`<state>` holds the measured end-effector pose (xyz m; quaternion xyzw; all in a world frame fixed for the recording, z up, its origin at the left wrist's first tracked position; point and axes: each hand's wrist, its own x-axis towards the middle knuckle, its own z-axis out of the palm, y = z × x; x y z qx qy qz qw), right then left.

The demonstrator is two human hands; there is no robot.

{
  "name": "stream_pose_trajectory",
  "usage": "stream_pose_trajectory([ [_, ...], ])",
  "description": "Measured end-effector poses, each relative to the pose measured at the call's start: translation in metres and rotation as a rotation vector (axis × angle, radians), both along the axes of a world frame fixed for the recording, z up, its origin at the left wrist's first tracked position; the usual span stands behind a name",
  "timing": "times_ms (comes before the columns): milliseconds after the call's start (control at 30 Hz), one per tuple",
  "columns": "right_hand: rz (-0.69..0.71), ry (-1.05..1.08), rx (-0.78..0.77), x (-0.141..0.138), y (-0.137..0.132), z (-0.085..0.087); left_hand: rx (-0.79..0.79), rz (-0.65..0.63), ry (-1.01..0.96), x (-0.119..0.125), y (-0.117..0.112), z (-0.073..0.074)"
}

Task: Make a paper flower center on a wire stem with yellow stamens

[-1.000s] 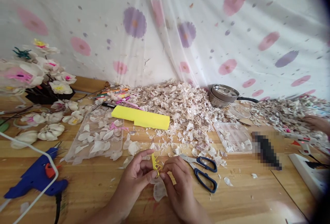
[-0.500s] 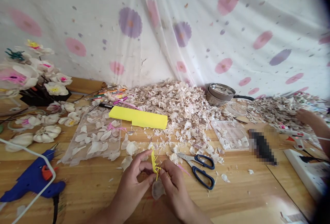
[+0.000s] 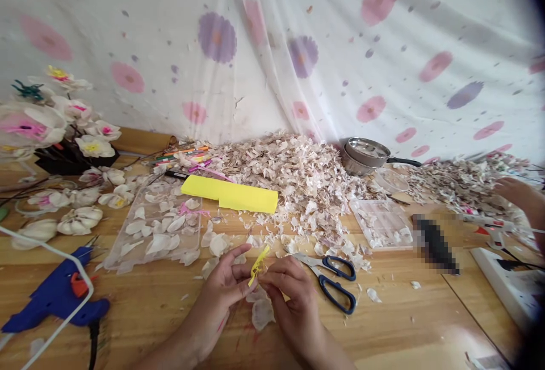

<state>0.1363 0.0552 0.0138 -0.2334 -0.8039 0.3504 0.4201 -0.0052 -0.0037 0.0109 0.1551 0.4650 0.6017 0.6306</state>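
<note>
Low in the middle of the view my two hands meet over the wooden table [image 3: 404, 324]. A small fringed yellow paper strip [image 3: 259, 264] is pinched between the fingertips of my left hand [image 3: 225, 287] and my right hand [image 3: 287, 293]; it sticks up and leans to the right. Just below the hands lies a pale translucent petal [image 3: 261, 312], touching or close under my fingers. Blue-handled scissors [image 3: 332, 279] lie on the table right beside my right hand.
A blue glue gun [image 3: 55, 299] lies at the left. A clear tray of petals [image 3: 157, 228], folded yellow paper [image 3: 230, 194] and a big heap of pale husks [image 3: 298, 177] sit behind. A steel pan [image 3: 366, 154] stands farther back. Another person's hand [image 3: 519, 194] works at the right edge.
The yellow strip has tipped from upright to leaning right between my fingers. My hands shifted slightly; the petal below them now shows more fully.
</note>
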Motion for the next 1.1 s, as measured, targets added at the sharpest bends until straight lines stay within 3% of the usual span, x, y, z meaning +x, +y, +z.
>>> stream_pose_trajectory([
  [500,0.001,-0.152,0.272,0.003,-0.005,0.000,0.147,0.013,0.401,0.003,-0.004,-0.007],
  [600,-0.006,-0.111,0.207,0.003,-0.005,0.000,0.148,-0.010,0.429,0.003,-0.005,-0.008],
  [867,-0.041,-0.052,-0.197,0.002,-0.005,0.000,0.134,-0.079,0.504,0.003,-0.007,-0.005],
  [1100,-0.055,-0.065,-0.303,-0.001,-0.006,-0.002,0.153,-0.067,0.606,0.003,-0.008,-0.007],
])
